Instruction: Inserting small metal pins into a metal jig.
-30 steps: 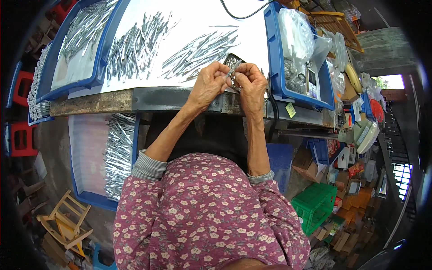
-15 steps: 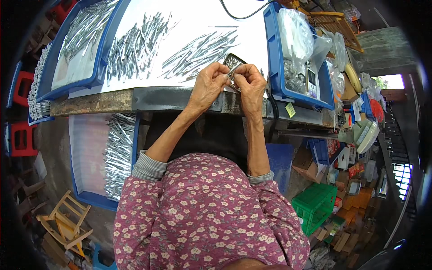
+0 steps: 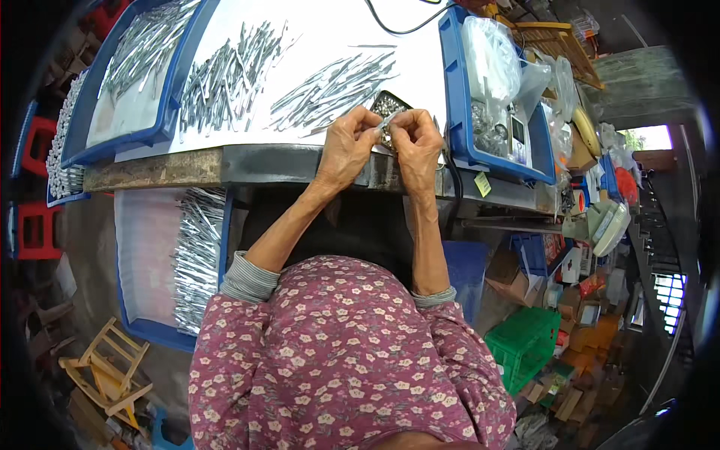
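Both my hands meet at the table's front edge, over a small dark tray (image 3: 388, 98) of tiny shiny metal parts. My left hand (image 3: 348, 144) is closed, its thumb and fingertips pinching one end of a thin silvery metal strip (image 3: 387, 120). The fingers of my right hand (image 3: 418, 142) are closed at the strip's other end; whether a small part is also between them is too small to tell. Just beyond my left hand lies a loose pile of similar metal strips (image 3: 337, 86) on the white sheet. A second heap of strips (image 3: 232, 79) lies farther left.
A blue tray of strips (image 3: 161, 124) stands at the table's left. On the right, a blue bin (image 3: 455, 67) holds plastic bags and small parts. Below the table edge sits another blue tray (image 3: 150, 330) with strips. A green crate (image 3: 525, 345) and a small wooden chair (image 3: 112, 371) stand on the floor.
The strip between my fingertips has tilted slightly. My hands stay in nearly the same place.
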### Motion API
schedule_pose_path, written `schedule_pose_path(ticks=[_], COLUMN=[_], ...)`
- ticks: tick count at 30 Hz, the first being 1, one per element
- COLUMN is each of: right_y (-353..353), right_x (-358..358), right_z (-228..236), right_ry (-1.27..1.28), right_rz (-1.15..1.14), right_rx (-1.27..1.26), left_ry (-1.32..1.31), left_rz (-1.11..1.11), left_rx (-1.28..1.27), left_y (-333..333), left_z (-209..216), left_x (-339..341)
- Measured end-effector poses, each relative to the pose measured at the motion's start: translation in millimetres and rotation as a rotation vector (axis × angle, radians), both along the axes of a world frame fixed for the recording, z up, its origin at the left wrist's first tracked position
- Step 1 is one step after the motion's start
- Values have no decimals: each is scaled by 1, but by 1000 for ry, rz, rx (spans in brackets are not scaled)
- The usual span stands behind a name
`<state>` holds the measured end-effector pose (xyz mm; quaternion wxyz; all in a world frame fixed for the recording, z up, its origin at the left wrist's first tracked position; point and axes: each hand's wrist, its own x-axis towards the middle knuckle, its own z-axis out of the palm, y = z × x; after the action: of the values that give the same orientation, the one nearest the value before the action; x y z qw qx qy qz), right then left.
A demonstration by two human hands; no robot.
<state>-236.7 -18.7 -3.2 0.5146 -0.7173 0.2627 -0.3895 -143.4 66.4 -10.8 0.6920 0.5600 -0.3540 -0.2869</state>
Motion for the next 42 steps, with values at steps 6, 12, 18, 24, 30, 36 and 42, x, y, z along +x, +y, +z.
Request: schedule_pose_path(ticks=[6, 12, 18, 24, 30, 36, 42], right_y=[3, 4, 4, 2, 0, -3, 9], right_x=[2, -1, -1, -2, -2, 1, 1], right_z=[1, 3, -3, -5, -7, -7, 13], right_ry=[-68, -113, -109, -118, -204, -244, -291], right_rz=[0, 27, 4, -1, 39, 57, 7], right_rx=[21, 92, 94, 95, 282, 399, 558], left_ry=[11, 371, 195, 128, -197, -386, -512], left_rz=[14, -152, -48, -75, 52, 210, 269], left_rx=[-41, -60, -67, -41, 8, -21, -91], left_y=[-3, 0, -2, -3, -7, -12, -14], left_z=[-9, -6, -7, -7, -13, -11, -18], left_x=[-1, -1, -5, -4, -5, -9, -7])
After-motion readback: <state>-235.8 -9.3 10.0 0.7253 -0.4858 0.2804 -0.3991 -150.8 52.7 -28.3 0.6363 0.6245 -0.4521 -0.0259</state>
